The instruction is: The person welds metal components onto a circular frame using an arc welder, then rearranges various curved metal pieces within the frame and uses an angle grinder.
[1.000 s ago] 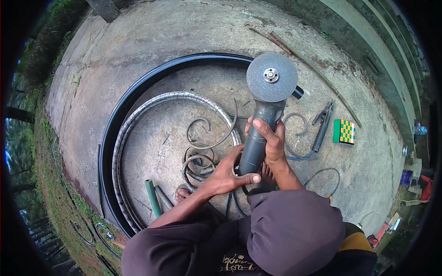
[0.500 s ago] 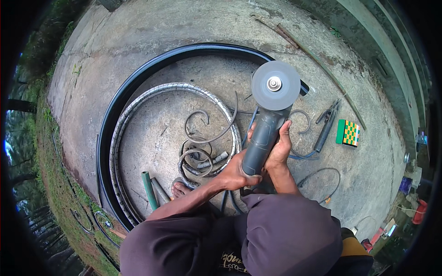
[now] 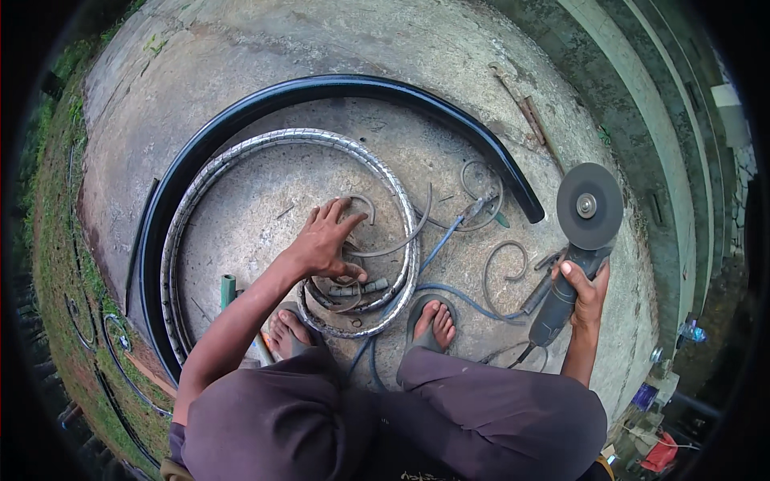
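My right hand (image 3: 589, 293) grips a dark angle grinder (image 3: 553, 309) around its body, off to the right, with its round grey disc (image 3: 589, 228) pointing away from me. My left hand (image 3: 325, 240) has its fingers spread and holds nothing. It hovers over the inside of a silver ribbed coil (image 3: 180, 240), next to thin grey curled strips (image 3: 405, 240). Whether its fingertips touch a strip, I cannot tell. A glossy black curved length (image 3: 345, 86) arcs around the outside of the coil. Short grey pieces (image 3: 373, 286) lie under the left hand.
Blue cable (image 3: 437, 247) winds between my sandalled feet (image 3: 437, 325). A green tube (image 3: 228, 290) stands by my left forearm. Rusty rods (image 3: 532, 120) lie on the concrete (image 3: 481, 48) at the far right. Grass (image 3: 96, 289) borders the left; concrete steps (image 3: 642, 104) rise on the right.
My left hand has let go of the grinder and moved left over the coil, opening. My right hand has carried the grinder to the right and lower. Both feet now show.
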A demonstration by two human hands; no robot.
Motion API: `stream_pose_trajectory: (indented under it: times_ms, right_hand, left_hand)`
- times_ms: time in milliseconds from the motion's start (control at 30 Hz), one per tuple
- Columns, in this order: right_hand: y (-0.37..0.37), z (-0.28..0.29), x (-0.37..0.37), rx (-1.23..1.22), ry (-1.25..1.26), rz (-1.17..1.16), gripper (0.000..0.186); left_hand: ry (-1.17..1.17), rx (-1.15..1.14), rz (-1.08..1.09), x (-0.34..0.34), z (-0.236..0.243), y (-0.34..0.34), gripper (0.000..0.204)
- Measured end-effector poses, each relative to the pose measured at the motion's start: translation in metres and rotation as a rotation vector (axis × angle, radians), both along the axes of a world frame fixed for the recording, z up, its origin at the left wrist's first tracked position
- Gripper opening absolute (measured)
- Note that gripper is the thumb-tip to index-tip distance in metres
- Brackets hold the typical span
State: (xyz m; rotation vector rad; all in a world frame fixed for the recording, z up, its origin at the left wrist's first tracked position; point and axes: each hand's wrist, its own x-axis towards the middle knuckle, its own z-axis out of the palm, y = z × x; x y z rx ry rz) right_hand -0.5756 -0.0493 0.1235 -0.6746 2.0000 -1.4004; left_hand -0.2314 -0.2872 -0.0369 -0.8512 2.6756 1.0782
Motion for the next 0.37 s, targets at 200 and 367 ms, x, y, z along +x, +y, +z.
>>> stream_pose_trajectory:
  times_ms: [200,367]
  right_hand:
    - [-0.007,0.065,-0.009,0.326,0.261,0.115,0.072]
    - [-0.045,0.08,-0.006,0.502,0.333,0.374,0.078]
  left_hand:
    - [0.001,-0.085,0.078,-0.018,-0.009,-0.006,0.118]
    - [0.045,-0.005,0.09,-0.023,-0.005,-0.011,0.121]
